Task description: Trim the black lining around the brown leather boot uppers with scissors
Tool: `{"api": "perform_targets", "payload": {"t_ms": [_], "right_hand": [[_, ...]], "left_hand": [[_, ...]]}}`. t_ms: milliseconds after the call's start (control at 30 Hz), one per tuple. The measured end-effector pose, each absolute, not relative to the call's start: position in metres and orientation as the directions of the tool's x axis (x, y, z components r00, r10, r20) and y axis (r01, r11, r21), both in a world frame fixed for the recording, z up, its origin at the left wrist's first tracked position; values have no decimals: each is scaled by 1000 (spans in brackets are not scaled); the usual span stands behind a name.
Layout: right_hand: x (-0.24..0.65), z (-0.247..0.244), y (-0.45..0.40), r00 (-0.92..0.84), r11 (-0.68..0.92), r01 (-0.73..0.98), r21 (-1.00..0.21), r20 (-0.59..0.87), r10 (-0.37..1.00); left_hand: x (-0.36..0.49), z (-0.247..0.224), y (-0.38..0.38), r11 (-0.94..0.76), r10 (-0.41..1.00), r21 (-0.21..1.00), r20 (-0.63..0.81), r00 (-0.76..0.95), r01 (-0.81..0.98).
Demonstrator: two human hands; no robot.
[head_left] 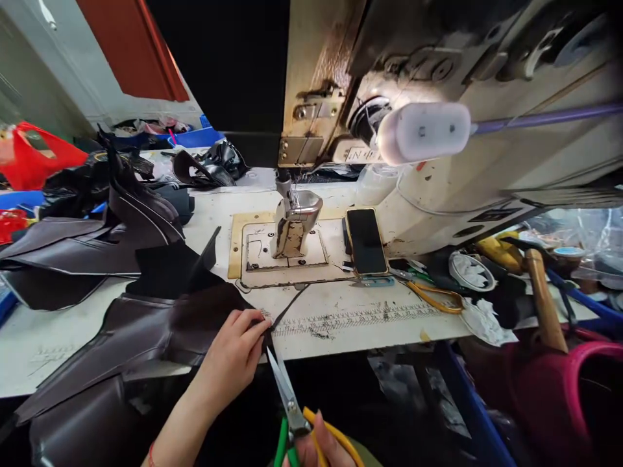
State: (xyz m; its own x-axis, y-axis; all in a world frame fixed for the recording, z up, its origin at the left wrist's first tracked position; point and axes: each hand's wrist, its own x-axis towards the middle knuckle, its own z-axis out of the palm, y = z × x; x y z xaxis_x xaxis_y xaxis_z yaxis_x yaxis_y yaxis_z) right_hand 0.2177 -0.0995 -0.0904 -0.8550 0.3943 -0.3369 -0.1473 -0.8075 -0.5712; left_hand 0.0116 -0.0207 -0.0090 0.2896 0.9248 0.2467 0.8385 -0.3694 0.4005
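One left hand (236, 347) on leather (141, 327)

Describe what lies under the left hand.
A dark brown sheet runs under the left hand, and a thin dark strip sticks out beyond it. What the hand covers cannot be seen.

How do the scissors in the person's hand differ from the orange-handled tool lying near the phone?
The scissors have one green and one yellow handle; the orange-handled tool shows only orange on its handles. The scissors are held in the right hand, blades pointing away from the person; the tool lies on the table, unheld. The scissors' blades are parted, while the tool's tip is hard to make out. Both pair metal with coloured handles.
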Motion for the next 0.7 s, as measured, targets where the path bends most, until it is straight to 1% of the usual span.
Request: {"api": "perform_targets", "payload": {"t_ms": [100, 233, 400, 500, 700], "right_hand": [[205, -108, -107, -871, -850, -222, -478, -295, 393], [202, -118, -113, -893, -866, -279, -415, -221, 393], [203, -123, -123, -879, -884, -328, -333, -235, 415], [202, -120, -127, -870, -884, -351, -310, -242, 430], [191, -95, -116, -868, -872, -404, -277, -185, 461]], "left_hand": [[11, -10, -19, -377, 920, 412, 272, 283, 829], [9, -11, -19, -388, 910, 406, 312, 274, 827], [11, -13, -20, -389, 906, 389, 325, 271, 835], [11, -15, -20, -386, 905, 384, 334, 264, 839], [13, -14, -20, -392, 899, 361, 346, 269, 846]]}}
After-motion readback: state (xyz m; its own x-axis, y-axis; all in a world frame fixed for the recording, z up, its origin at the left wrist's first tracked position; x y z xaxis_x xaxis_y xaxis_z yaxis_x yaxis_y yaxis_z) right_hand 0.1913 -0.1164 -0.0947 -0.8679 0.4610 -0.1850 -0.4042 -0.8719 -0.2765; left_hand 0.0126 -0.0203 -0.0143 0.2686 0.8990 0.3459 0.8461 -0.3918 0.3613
